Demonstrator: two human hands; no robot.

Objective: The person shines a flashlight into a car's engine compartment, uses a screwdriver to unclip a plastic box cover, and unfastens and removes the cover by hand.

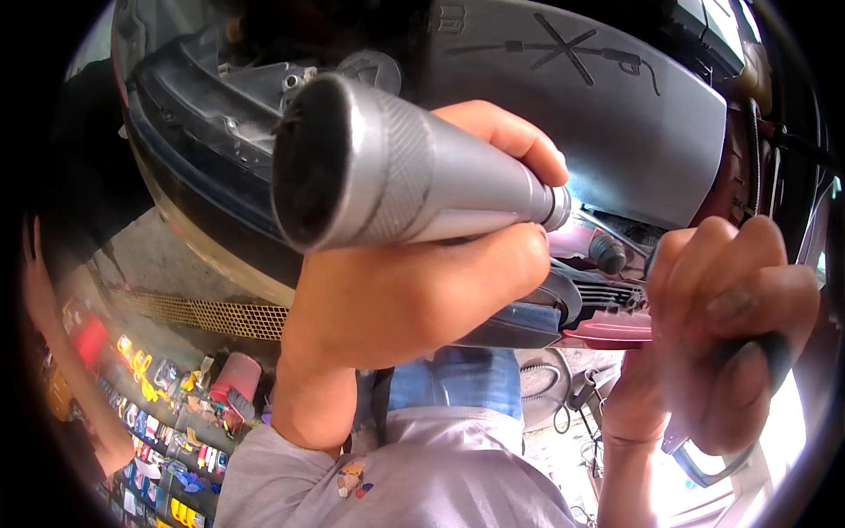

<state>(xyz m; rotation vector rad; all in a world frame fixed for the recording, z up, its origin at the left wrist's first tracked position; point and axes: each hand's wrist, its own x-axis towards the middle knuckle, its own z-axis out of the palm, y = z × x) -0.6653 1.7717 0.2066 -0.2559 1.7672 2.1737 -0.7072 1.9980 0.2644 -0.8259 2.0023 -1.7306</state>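
Observation:
My left hand [387, 299] is closed around a grey metal flashlight [466, 180] with a knurled band and a dark end cap towards me. Its far end throws bright light onto the car's engine bay. On the right, my right hand [731, 317] makes a fist around a dark-handled tool [770, 359]. A thin metal shaft [612, 229] runs from beside this fist towards the lit spot. The shaft's tip is hidden near the flashlight's head. Behind them lies a grey plastic cover [598, 114] with a crossed-out spray gun symbol.
The car's dark front trim [202, 167] curves across the upper left. A pink-red body part [612, 327] sits below the engine bay. At the lower left are a yellowish mesh strip [207, 315], a red container [236, 380], racks of small goods and another person's arm [84, 387].

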